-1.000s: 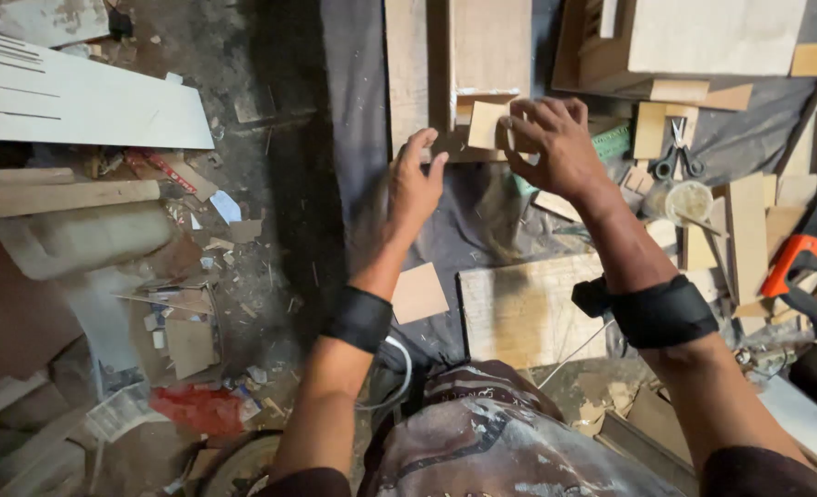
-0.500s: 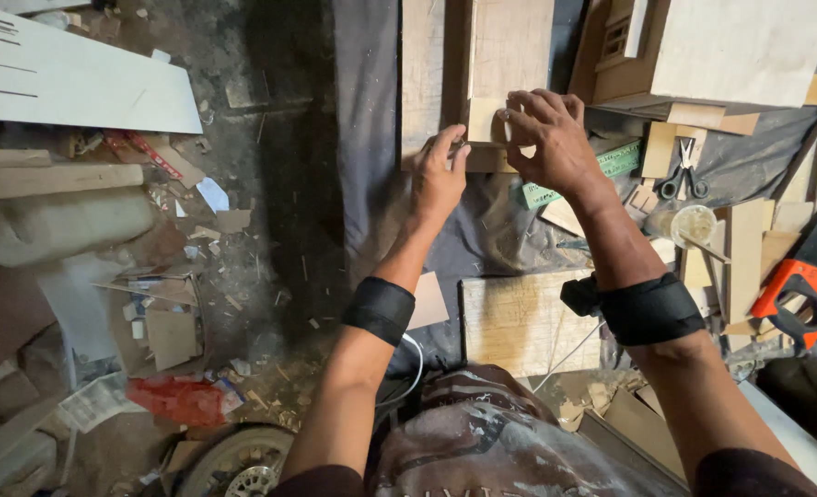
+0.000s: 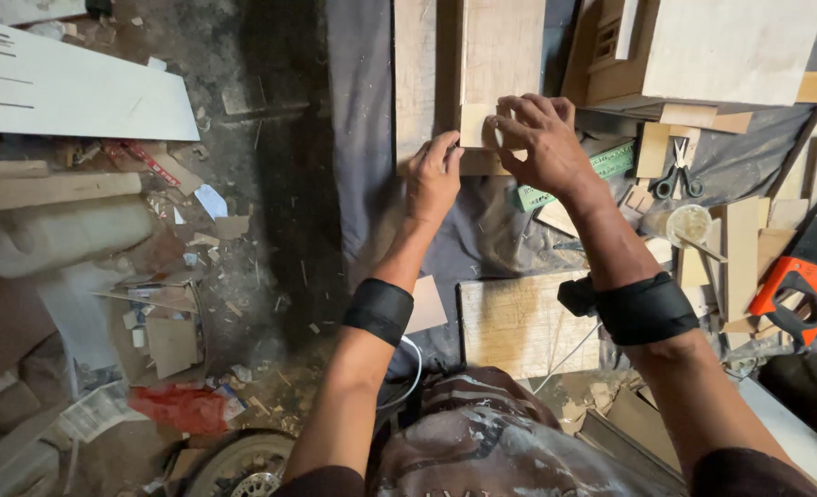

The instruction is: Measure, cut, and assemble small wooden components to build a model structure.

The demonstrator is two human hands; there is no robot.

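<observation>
Both hands are at the near end of two boards lying side by side on a dark cloth. Left hand [image 3: 433, 179]: fingers curled, tips pressing down on the end of the narrow board [image 3: 415, 74], palm empty as far as can be seen. Right hand [image 3: 535, 143]: fingers bent over a small wood block [image 3: 475, 126], pinching it against the end of the wide board [image 3: 503, 51]. A darker strip [image 3: 482, 163] lies crosswise under both board ends.

Risks, as judged:
- Block is small and held by fingertips only; slight sideways push could slide it off the board edge or skew it.
- Narrow board is pinned only at its near end; it could pivot on the cloth, which is wrinkled and may creep.
- Clutter is close on the right: green ruler [image 3: 579, 175] just beside the right wrist, scissors [image 3: 678, 175], cup [image 3: 687, 224] and saw with orange handle [image 3: 795, 294] farther out. A wide elbow move could knock the cup.
- Loose offcuts and dust on the floor [image 3: 270, 267] give poor footing.

Not resolved:
- Far ends of both boards are cut off at the top edge.
- Right palm hides the block's contact face; cannot tell whether glue, nail or mark is there.
- Left thumb is hidden behind the fingers.
- Saw blade runs out of frame.
- Cannot tell whether the strip is fixed to the boards.
</observation>
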